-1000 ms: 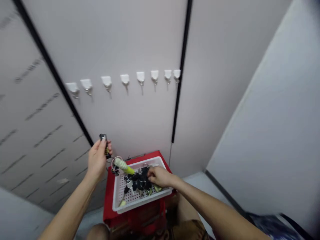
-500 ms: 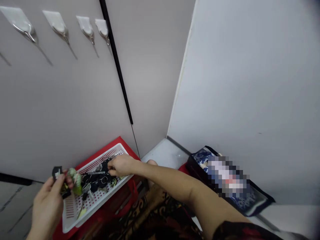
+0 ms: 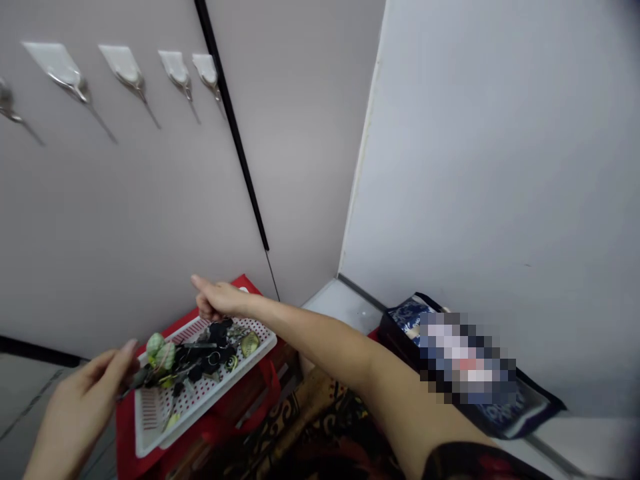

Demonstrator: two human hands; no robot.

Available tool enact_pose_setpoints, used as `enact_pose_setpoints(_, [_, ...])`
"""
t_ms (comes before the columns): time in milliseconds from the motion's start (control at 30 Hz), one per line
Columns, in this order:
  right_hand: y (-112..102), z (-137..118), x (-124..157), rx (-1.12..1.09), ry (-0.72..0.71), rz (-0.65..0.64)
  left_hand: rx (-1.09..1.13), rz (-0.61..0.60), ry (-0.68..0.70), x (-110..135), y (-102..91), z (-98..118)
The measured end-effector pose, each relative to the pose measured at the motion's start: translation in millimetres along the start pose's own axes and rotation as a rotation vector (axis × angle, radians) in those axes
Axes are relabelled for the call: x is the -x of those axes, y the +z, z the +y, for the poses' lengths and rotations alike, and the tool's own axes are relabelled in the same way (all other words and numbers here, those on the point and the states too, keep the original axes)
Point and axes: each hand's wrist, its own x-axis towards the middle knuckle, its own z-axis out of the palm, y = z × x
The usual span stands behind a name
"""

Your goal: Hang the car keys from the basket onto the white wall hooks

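Observation:
My right hand [image 3: 220, 300] is raised just above the far side of a white perforated basket [image 3: 210, 400]. Its index finger points left and the other fingers are curled, with nothing visible in them. My left hand [image 3: 85, 397] is beside the basket's left end, thumb and fingers apart. A small dark piece by its fingertips is too blurred to name. Close to that hand, a green knitted charm [image 3: 161, 352] lies on the heap in the basket. Black key fobs [image 3: 213, 360], keys and rings fill the middle, and a round gold-coloured charm [image 3: 249, 343] sits near the right end.
The basket rests on a red bag [image 3: 273, 387] with a strap. Several white adhesive hooks [image 3: 127, 70] are on the grey cabinet door [image 3: 125, 200]. A dark blue patterned bag [image 3: 410, 317], partly pixelated, leans by the right wall [image 3: 475, 167].
My right hand has lifted out of the keys and moved left, index finger now extended. The green charm, earlier in my left hand, now lies in the basket. The view has shifted slightly.

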Motion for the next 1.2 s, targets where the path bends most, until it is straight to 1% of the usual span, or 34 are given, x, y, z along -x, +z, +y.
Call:
enact_pose_setpoints(33, [2, -13, -3, -0.072, -0.024, -0.043, 0.145, -0.066, -0.043, 1, -2.6, 15])
enact_pose_setpoints(67, [4, -26, -6, -0.131, -0.047, -0.088, 0.300, -0.153, -0.055, 1, -4.7, 30])
enact_pose_setpoints(100, [6, -38, -8, -0.177, -0.069, -0.132, 0.469, -0.212, -0.060, 1, -6.3, 43])
enact_pose_setpoints(167, [11, -57, -10, -0.229, -0.107, -0.199, 0.726, -0.343, -0.047, -3, -7.6, 62])
enact_pose_setpoints(233, [16, -67, -10, -0.261, -0.127, -0.244, 0.874, -0.414, -0.029, -8, -6.3, 70])
enact_pose_setpoints(300, [19, -70, -10, -0.279, -0.126, -0.261, 0.954, -0.441, -0.012, -11, -3.5, 68])
enact_pose_setpoints(433, [23, -64, -13, -0.289, -0.098, -0.255, 1.036, -0.475, 0.001, -12, -0.9, 60])
enact_pose_setpoints(567, [29, -65, -16, -0.309, -0.095, -0.247, 1.072, -0.484, 0.031, -12, -8.0, 57])
enact_pose_setpoints(733, [37, -69, -16, -0.281, -0.096, -0.225, 1.058, -0.496, 0.016, -12, -14.5, 55])
enact_pose_setpoints(867, [39, -64, -17, -0.260, -0.076, -0.218, 1.057, -0.504, -0.010, -10, -12.9, 51])
enact_pose_setpoints(1000, [40, -62, -18, -0.289, -0.078, -0.238, 1.067, -0.503, -0.031, -10, -13.1, 49])
enact_pose_setpoints(1200, [46, -62, -20, -0.273, -0.070, -0.242, 1.065, -0.509, -0.022, -11, -13.2, 44])
